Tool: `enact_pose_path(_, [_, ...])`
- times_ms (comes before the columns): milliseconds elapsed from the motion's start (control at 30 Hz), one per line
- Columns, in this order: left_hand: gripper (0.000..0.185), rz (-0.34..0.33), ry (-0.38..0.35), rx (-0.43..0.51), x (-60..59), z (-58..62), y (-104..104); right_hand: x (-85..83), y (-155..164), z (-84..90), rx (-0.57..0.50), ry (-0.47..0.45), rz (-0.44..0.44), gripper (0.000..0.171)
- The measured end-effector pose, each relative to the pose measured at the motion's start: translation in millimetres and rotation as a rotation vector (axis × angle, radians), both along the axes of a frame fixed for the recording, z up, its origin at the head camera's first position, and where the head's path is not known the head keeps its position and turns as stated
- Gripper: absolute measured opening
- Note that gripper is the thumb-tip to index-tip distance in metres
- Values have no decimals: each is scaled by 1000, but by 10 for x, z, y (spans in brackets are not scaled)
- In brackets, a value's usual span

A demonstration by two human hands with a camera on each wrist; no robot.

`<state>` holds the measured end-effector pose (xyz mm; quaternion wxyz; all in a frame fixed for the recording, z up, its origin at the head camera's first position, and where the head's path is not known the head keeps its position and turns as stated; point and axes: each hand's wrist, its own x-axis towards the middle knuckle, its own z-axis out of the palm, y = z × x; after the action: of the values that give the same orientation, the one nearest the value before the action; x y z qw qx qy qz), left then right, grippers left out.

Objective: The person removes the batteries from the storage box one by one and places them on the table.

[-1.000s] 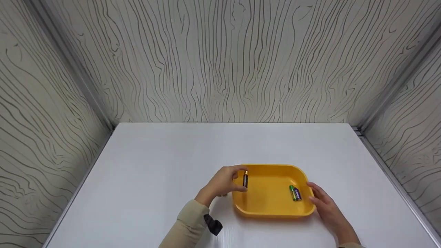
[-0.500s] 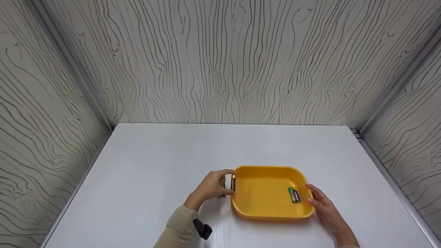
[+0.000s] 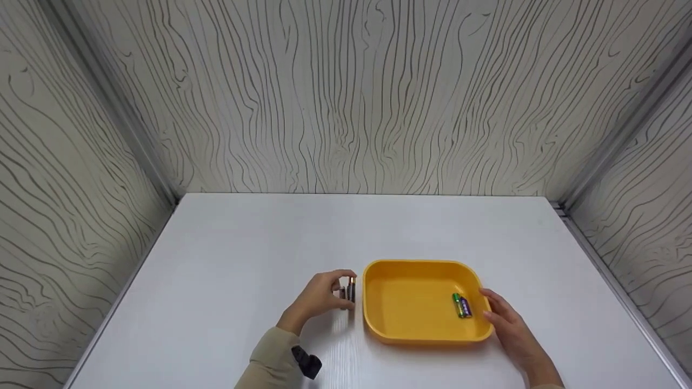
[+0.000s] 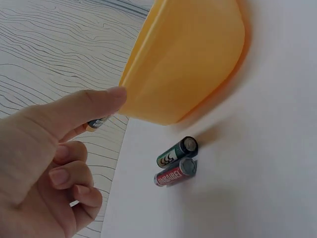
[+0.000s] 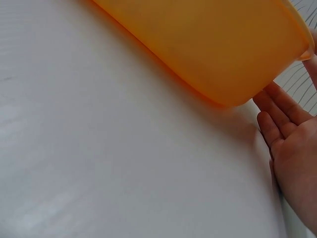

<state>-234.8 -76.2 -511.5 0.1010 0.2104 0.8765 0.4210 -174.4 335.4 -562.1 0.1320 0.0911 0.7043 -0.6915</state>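
Observation:
My left hand (image 3: 319, 294) pinches an upright battery (image 3: 352, 292) between thumb and index finger, just left of the yellow tray (image 3: 416, 339). In the left wrist view the thumb covers most of that battery; its dark and gold end shows. Below the hand, a green battery (image 4: 171, 154) and a red battery (image 4: 171, 176) stand side by side on the table, partly hidden in the head view. Inside the tray, a green battery (image 3: 458, 306) and a purple battery (image 3: 466, 307) lie together near the right wall. My right hand (image 3: 513, 329) holds the tray's right side, its thumb at the rim.
The white table (image 3: 243, 243) runs back to a wood-patterned wall (image 3: 346, 108). Similar panels (image 3: 48, 216) close off the left and right sides. A black wrist device (image 3: 306, 362) sits at the left sleeve.
My left hand has carried its battery leftward from over the tray, past the rim, to beside the standing batteries. The right hand stays on the tray.

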Motion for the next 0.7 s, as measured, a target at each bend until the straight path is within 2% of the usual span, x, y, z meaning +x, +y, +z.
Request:
enact_pose_path(333, [56, 66, -74, -3, -10, -188, -138, -20, -5, 7, 26, -17, -7, 58])
enact_pose_path(700, [55, 95, -72, -65, -48, -377, -223, 8, -4, -14, 20, 31, 9, 58])
